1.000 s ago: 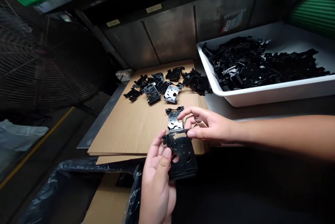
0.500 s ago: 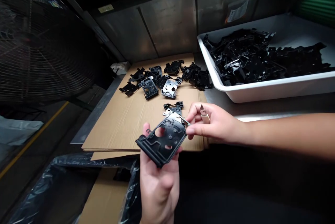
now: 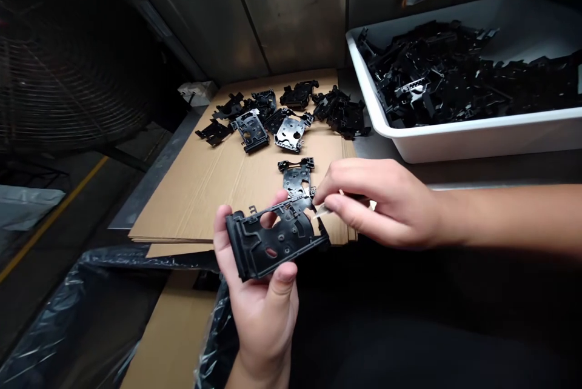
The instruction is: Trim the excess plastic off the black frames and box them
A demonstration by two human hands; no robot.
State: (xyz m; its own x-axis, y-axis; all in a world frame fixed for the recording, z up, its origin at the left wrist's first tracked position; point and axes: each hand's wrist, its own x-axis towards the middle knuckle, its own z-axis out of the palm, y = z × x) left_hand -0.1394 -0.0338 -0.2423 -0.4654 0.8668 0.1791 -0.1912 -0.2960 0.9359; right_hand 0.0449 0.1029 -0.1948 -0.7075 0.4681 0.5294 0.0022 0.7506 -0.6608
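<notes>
My left hand (image 3: 264,310) grips a black plastic frame part (image 3: 277,237) with round cut-outs, thumb along its near edge and fingers behind it. The part is tilted, its far right corner towards my right hand (image 3: 373,201). My right hand is closed on a small knife (image 3: 322,211), whose pale blade points at the part's right edge; most of the handle is hidden by the fingers. Just beyond, a similar black part (image 3: 296,177) lies on the cardboard sheets (image 3: 182,195).
Several more black parts (image 3: 251,129) lie at the back of the cardboard. A white tub (image 3: 477,140) heaped with black parts stands at the right. Below left is a bin lined with black plastic (image 3: 91,292). A large fan (image 3: 68,74) stands at the left.
My right hand has turned the knife from pointing up to pointing at the part's edge. My left hand has moved slightly left and turned the part, its thumb now on the near edge.
</notes>
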